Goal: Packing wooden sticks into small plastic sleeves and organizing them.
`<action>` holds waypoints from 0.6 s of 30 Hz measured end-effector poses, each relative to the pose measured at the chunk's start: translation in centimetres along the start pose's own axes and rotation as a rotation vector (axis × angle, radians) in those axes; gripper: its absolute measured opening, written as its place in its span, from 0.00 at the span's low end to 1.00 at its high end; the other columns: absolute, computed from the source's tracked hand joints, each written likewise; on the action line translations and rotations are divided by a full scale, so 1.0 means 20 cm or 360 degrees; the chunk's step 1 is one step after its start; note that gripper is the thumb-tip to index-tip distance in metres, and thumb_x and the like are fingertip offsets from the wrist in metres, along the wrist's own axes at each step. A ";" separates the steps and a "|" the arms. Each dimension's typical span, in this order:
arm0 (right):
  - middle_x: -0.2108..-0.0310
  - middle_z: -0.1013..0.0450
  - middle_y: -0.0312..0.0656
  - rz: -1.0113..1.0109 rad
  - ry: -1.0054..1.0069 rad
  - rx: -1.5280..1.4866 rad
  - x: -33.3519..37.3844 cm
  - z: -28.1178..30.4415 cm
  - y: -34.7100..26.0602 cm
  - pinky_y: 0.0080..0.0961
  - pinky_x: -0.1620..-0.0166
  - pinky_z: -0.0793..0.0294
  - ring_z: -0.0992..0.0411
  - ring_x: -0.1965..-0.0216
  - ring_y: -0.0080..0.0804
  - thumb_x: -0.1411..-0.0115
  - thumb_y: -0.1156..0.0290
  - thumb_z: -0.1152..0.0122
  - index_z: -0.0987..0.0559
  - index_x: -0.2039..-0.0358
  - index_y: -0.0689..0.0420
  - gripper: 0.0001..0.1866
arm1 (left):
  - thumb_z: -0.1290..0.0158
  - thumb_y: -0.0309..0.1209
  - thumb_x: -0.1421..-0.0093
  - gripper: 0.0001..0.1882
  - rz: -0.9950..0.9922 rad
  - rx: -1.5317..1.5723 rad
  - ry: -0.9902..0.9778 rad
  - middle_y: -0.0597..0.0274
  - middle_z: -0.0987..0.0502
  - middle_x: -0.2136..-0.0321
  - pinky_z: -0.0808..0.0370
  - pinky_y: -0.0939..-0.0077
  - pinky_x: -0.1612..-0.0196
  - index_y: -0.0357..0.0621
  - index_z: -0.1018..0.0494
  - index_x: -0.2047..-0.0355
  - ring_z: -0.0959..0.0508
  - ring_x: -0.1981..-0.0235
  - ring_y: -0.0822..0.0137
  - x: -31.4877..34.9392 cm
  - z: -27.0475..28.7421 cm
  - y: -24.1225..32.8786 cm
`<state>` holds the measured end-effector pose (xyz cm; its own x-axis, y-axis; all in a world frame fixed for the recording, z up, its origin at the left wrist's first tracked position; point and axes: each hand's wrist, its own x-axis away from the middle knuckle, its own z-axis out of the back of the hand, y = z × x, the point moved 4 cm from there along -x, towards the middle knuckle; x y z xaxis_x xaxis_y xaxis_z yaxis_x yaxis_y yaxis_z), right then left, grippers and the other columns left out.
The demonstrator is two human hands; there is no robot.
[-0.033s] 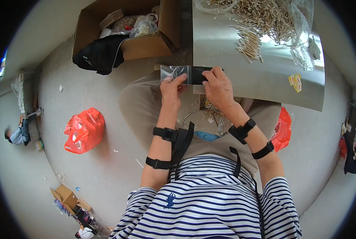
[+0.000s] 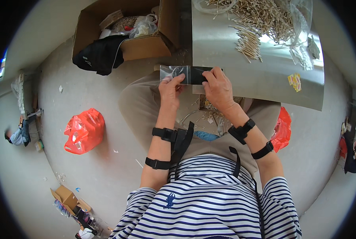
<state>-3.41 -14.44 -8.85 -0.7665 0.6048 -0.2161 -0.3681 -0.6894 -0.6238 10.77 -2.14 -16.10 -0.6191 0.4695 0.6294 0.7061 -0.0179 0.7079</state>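
plastic bag (image 2: 166, 71): anything changed?

barely. left hand (image 2: 169, 92) pinches its clear end, right hand (image 2: 219, 90), curled, pinches the black piece (image 2: 196, 75) by the table (image 2: 249, 81); hold looks steady.

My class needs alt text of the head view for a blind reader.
The left hand holds a clear bag, the right hand a flat black piece, at a metal table heaped with cotton swabs. A cardboard box and red bag sit to the left.
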 end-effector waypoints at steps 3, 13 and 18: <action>0.60 0.30 0.47 -0.0017 -0.0009 0.0035 0.03 0.01 0.00 0.43 0.54 0.24 0.26 0.57 0.51 0.47 0.79 0.33 0.21 0.55 0.59 0.17 | 0.30 0.25 0.47 0.11 0.0008 0.0052 -0.0009 0.72 0.19 0.72 0.26 0.78 0.68 0.49 0.21 0.66 0.24 0.75 0.76 -0.01 0.00 -0.01; 0.59 0.32 0.49 -0.0032 0.0010 0.0107 0.08 0.03 0.02 0.45 0.53 0.26 0.28 0.56 0.52 0.48 0.75 0.31 0.22 0.54 0.58 0.19 | 0.27 0.26 0.51 0.16 0.0139 -0.0028 -0.0091 0.71 0.20 0.73 0.28 0.75 0.71 0.51 0.24 0.65 0.25 0.76 0.74 -0.05 -0.03 -0.05; 0.56 0.32 0.48 -0.0023 -0.0108 0.0219 0.05 -0.02 -0.06 0.46 0.52 0.27 0.30 0.53 0.51 0.45 0.69 0.30 0.24 0.44 0.56 0.27 | 0.28 0.27 0.49 0.14 0.0146 0.0099 -0.0086 0.70 0.21 0.74 0.27 0.74 0.72 0.50 0.23 0.65 0.25 0.77 0.72 -0.03 -0.01 -0.02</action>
<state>-3.49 -12.89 -8.55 -0.7927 0.5900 -0.1533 -0.4447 -0.7317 -0.5165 10.78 -2.55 -16.76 -0.5329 0.5152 0.6712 0.7799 -0.0087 0.6259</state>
